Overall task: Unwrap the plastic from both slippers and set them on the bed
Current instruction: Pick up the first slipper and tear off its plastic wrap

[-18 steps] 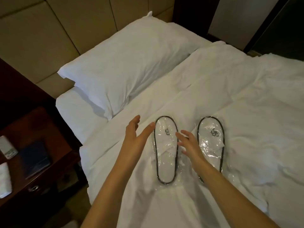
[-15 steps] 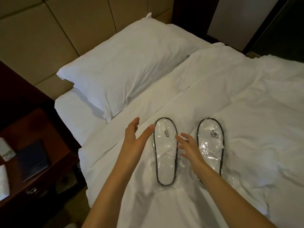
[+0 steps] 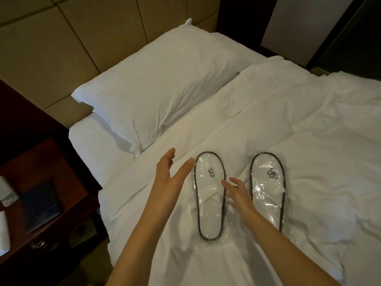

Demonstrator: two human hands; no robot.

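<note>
- Slippers first: both lie flat on the white bed [image 3: 309, 203], each sealed in its own clear plastic sleeve, so by my reckoning nothing has been unwrapped yet and the whole job lies ahead.
- Far left of the slippers stands a dark wooden nightstand [image 3: 68, 190], with a dark booklet [image 3: 40, 205] lying on top of it.
- Up and to the left of the slippers, a white pillow [image 3: 156, 87] rests at the head of the bed.
- Just left of the slippers, the left hand [image 3: 171, 178] hovers, palm open and fingers spread, holding nothing.
- Left slipper [image 3: 210, 195]: white with a dark rim, a logo near the far end, entirely inside its plastic wrap [image 3: 208, 243], which pokes out past the near end.
- Between the two slippers, the right hand [image 3: 237, 193] is open too, fingers loose, empty, its fingertips over the inner edge of the left slipper; I cannot tell whether they touch the plastic.
- Right slipper [image 3: 268, 188]: same make, also fully bagged, the film crinkled and shiny across its middle.
- What remains, I'd say: open each sleeve, pull each slipper out, and lay both bare on the bed.
</note>
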